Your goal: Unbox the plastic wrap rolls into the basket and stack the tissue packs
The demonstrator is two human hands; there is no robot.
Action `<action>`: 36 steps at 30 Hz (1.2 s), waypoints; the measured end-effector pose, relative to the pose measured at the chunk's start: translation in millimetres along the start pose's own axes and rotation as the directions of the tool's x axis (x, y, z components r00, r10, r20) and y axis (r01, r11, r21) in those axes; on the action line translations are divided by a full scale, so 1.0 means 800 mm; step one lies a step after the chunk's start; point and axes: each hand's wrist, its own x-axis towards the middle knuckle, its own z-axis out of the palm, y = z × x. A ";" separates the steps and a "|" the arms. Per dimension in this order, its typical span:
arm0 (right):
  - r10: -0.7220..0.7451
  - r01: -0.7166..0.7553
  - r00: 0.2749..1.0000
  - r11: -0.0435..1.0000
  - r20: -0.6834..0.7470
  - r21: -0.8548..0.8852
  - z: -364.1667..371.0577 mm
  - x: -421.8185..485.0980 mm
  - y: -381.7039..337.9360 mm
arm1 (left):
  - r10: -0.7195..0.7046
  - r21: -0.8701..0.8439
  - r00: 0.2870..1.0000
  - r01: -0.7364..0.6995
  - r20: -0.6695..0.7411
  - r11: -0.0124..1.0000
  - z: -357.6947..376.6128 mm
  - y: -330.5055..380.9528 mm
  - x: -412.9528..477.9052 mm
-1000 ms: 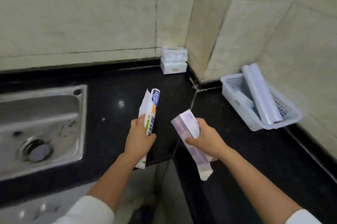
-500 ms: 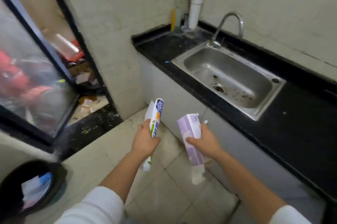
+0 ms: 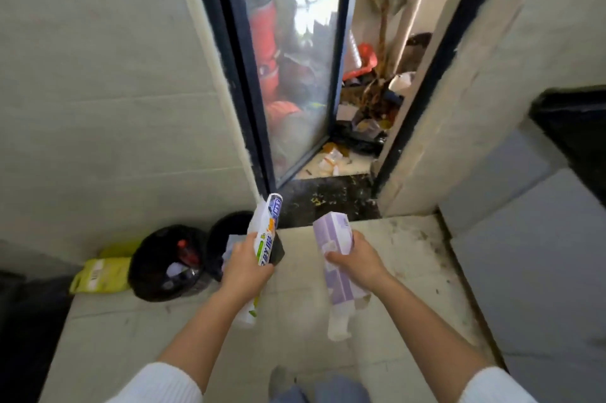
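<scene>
Head view: our left hand grips a white-green wrap box, right hand a purple one, both apparently emptied, above the black bins. Basket, tissue packs unseen; stacking likely remains.

White-green plastic wrap box, end flap open, stands upright at left; purple-white box, tilted, at right, both held.
</scene>
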 end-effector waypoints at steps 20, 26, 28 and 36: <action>0.375 -0.401 0.872 0.916 0.314 0.021 0.322 0.251 -0.148 | -0.367 -0.297 0.868 0.467 0.335 0.833 -0.061 -0.259 0.287; 0.379 -0.400 0.900 0.914 0.213 0.064 0.377 0.287 -0.141 | -0.398 -0.310 0.781 0.576 0.481 0.756 -0.045 -0.294 0.336; 0.376 -0.391 0.908 0.919 0.183 0.054 0.384 0.285 -0.144 | -0.382 -0.270 0.786 0.551 0.487 0.789 -0.049 -0.299 0.339; 0.304 -0.316 0.918 0.949 0.254 0.008 0.347 0.250 -0.221 | -0.236 -0.149 0.928 0.287 0.289 0.946 -0.147 -0.226 0.327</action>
